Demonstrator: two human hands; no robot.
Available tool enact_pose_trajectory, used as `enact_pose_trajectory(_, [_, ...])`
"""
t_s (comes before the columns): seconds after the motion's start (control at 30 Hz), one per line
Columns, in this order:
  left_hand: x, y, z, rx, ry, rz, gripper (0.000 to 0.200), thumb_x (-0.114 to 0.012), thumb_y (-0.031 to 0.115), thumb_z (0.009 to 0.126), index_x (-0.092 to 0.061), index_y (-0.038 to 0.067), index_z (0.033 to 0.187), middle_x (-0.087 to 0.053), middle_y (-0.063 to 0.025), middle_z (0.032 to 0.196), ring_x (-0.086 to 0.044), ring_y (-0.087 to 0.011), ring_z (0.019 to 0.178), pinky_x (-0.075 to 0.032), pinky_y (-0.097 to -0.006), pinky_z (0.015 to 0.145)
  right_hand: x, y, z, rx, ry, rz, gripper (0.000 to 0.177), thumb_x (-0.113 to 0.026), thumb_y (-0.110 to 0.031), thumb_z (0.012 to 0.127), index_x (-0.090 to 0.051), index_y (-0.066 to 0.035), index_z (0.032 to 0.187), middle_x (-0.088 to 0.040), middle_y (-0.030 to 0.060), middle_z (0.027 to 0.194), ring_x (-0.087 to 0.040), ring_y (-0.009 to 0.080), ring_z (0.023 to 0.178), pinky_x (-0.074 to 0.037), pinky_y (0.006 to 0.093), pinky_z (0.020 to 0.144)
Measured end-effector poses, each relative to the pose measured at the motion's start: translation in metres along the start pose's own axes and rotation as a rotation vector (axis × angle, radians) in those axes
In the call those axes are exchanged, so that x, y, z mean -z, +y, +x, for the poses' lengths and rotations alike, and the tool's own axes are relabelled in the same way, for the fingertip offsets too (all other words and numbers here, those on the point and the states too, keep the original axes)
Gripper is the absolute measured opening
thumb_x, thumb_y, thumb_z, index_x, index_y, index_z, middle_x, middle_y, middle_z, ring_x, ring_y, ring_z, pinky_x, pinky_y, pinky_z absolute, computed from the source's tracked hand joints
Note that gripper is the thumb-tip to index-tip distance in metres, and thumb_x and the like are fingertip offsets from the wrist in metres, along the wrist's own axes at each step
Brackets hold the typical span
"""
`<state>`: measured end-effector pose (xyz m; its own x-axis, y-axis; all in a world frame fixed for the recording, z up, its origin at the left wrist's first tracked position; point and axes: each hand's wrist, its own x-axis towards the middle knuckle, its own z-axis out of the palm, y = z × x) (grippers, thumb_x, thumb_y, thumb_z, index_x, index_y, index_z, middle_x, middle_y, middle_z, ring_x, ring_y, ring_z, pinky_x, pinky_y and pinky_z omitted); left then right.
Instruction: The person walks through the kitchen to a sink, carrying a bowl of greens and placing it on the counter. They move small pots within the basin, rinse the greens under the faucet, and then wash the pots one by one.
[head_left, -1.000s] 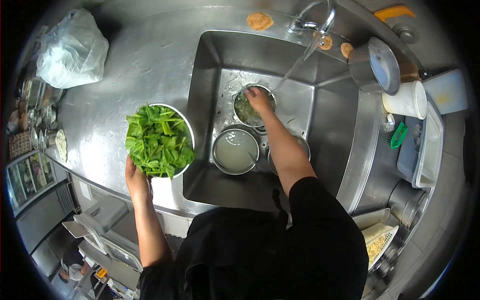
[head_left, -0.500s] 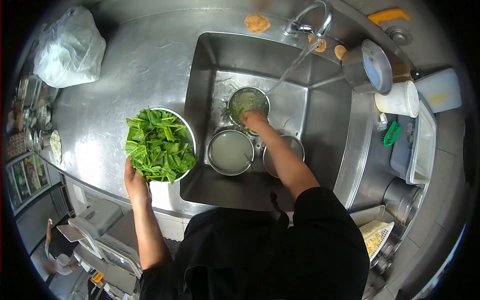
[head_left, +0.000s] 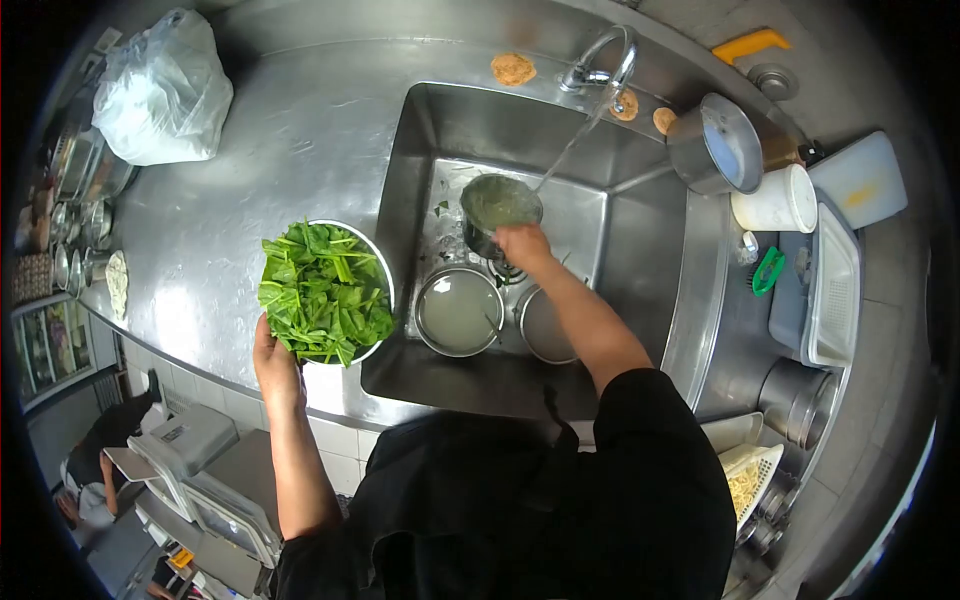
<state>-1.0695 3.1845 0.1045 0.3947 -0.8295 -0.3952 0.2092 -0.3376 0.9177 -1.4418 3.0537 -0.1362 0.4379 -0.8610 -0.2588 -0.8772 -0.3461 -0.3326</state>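
Note:
My left hand (head_left: 279, 366) grips the near-left side of a white-rimmed bowl (head_left: 386, 272) on the counter beside the sink. Cut leafy greens (head_left: 325, 295) are heaped in it. Inside the steel sink (head_left: 645, 290), my right hand (head_left: 523, 246) is closed on the near edge of a metal pot (head_left: 477, 240), which is tilted and has cloudy greenish water in it. Two round pots stand nearer me: one with cloudy water (head_left: 458, 312), the other (head_left: 545, 330) partly under my right forearm. Water runs from the faucet (head_left: 625, 62) toward the tilted pot.
A white plastic bag (head_left: 165, 95) sits at the counter's far left. Scrubbing pads (head_left: 513, 69) lie behind the sink. To the right are a large pot (head_left: 690, 155), a white tub (head_left: 775, 203), a green brush (head_left: 768, 271) and trays. Another person (head_left: 100, 450) is at lower left.
My right hand has gone from inside the pot to its near edge, and the pot has tipped. Bits of green now lie on the sink floor. My left hand stays at the bowl.

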Motion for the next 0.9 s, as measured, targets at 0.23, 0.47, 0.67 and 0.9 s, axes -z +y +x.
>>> enact_pose_trajectory(0.23, [0.012,0.004,-0.01,-0.021,0.009,0.0,0.037,-0.051,0.005,0.087,-0.046,-0.001,0.123,-0.058,-0.0091,0.111,-0.059,-0.0165,0.095,-0.048,-0.0285,0.08,0.068,0.025,0.032,-0.356,0.011,0.044,0.036,-0.045,-0.04,0.089,-0.065,-0.011,0.092,-0.065,0.0135,0.095,-0.061,0.031,0.091,-0.046,0.0414,0.08])
enact_pose_trajectory(0.47, [0.015,0.006,-0.021,-0.06,0.018,-0.053,0.037,-0.051,0.004,0.087,-0.046,0.0,0.123,-0.059,-0.009,0.109,-0.06,-0.0166,0.093,-0.05,-0.0288,0.078,0.128,0.033,0.058,-0.395,0.075,0.278,0.041,-0.053,-0.045,0.084,-0.065,-0.008,0.099,-0.065,0.0134,0.097,-0.061,0.0304,0.093,-0.045,0.0402,0.082])
enact_pose_trajectory(0.67, [0.014,0.002,-0.024,-0.063,0.002,-0.086,0.035,-0.051,0.005,0.087,-0.047,0.0,0.121,-0.06,-0.0093,0.106,-0.06,-0.0164,0.09,-0.05,-0.0274,0.075,0.181,0.019,0.04,-0.35,0.189,0.531,0.043,-0.056,-0.043,0.084,-0.065,-0.003,0.097,-0.066,0.01,0.092,-0.061,0.0222,0.085,-0.045,0.0331,0.078])
enact_pose_trajectory(0.9, [0.011,0.0,-0.026,-0.044,-0.02,-0.04,0.035,-0.05,0.01,0.088,-0.046,0.005,0.122,-0.063,-0.0067,0.091,-0.061,-0.0129,0.069,-0.048,-0.0231,0.055,0.17,0.011,-0.006,-0.36,0.214,1.114,0.038,-0.058,-0.039,0.086,-0.064,-0.002,0.094,-0.062,0.0024,0.08,-0.055,0.0111,0.073,-0.044,0.0264,0.067])
